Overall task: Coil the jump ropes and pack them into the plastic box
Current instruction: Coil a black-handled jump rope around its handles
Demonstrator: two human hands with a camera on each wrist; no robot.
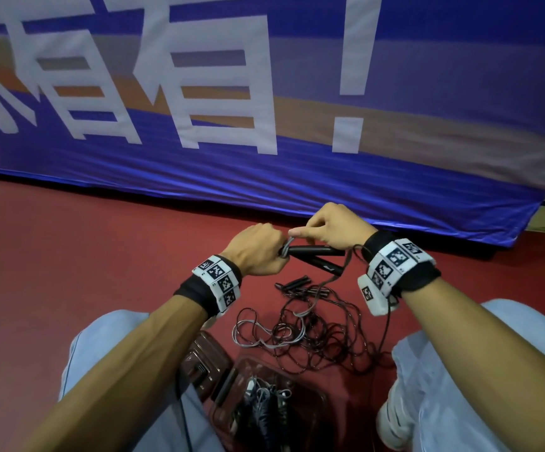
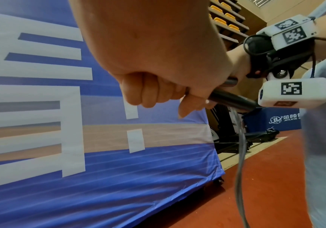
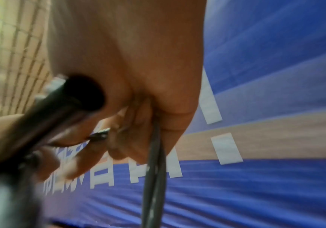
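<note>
My left hand (image 1: 258,254) grips the ends of two black jump rope handles (image 1: 316,256) held together above the red floor. A grey rope (image 1: 286,246) loops around the handles at my left fist. My right hand (image 1: 333,228) pinches that grey rope just above the handles, with the rope trailing down past my right wrist. In the left wrist view my left hand (image 2: 158,91) is curled around a black handle (image 2: 230,100). In the right wrist view my right hand (image 3: 138,123) holds rope (image 3: 154,169) beside a handle end (image 3: 84,92). A clear plastic box (image 1: 316,396) with coiled ropes sits between my knees.
A tangle of dark and grey ropes (image 1: 313,334) with more black handles (image 1: 294,285) lies on the red floor (image 1: 69,256). The box lid (image 1: 202,363) rests left of the box. A blue banner (image 1: 297,125) stands close ahead. My knees flank the box.
</note>
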